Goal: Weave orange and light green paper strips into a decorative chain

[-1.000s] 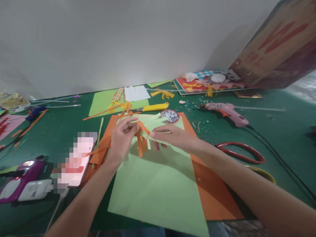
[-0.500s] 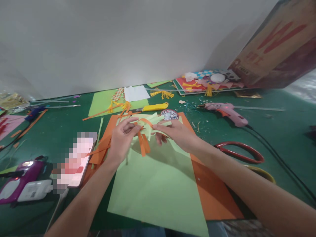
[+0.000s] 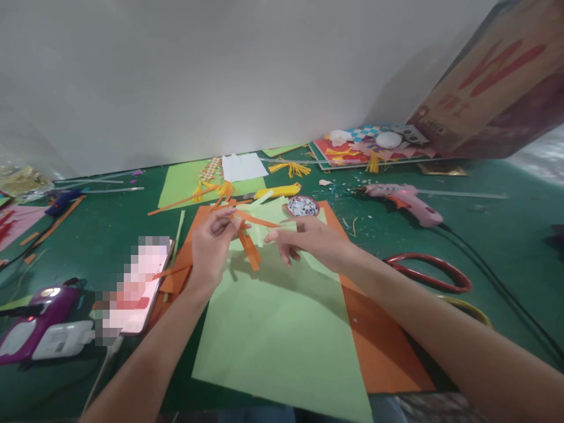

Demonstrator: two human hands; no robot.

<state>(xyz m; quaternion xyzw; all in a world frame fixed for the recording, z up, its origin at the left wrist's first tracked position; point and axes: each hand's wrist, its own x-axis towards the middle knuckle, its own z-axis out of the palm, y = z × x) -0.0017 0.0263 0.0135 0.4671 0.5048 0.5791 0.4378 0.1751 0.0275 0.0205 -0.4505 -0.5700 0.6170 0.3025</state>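
My left hand [image 3: 211, 244] pinches a bundle of interlaced paper strips between thumb and fingers above the paper sheets. Two orange strips stand out: one hangs down as a folded orange tail [image 3: 250, 249], the other, an orange strip [image 3: 259, 219], stretches right toward my other hand. Pale green strips [image 3: 258, 234] fan out behind and under them. Close to the strips' right ends is my right hand [image 3: 311, 241], its fingers apart and partly bent; no firm grip on a strip shows. Beneath both hands lies a pale green sheet [image 3: 282, 335].
An orange sheet [image 3: 383, 352] lies under the green one. Around them are a yellow-handled cutter [image 3: 277, 191], a dish of beads [image 3: 303, 205], a pink glue gun [image 3: 405, 200] with cord, red-handled scissors [image 3: 440, 273], a phone [image 3: 141, 294] and a purple device [image 3: 39, 323].
The orange strip, curved between both hands before, now runs straighter. My right thumb has come off it and moved slightly down; my left hand has shifted a little left with the bundle.
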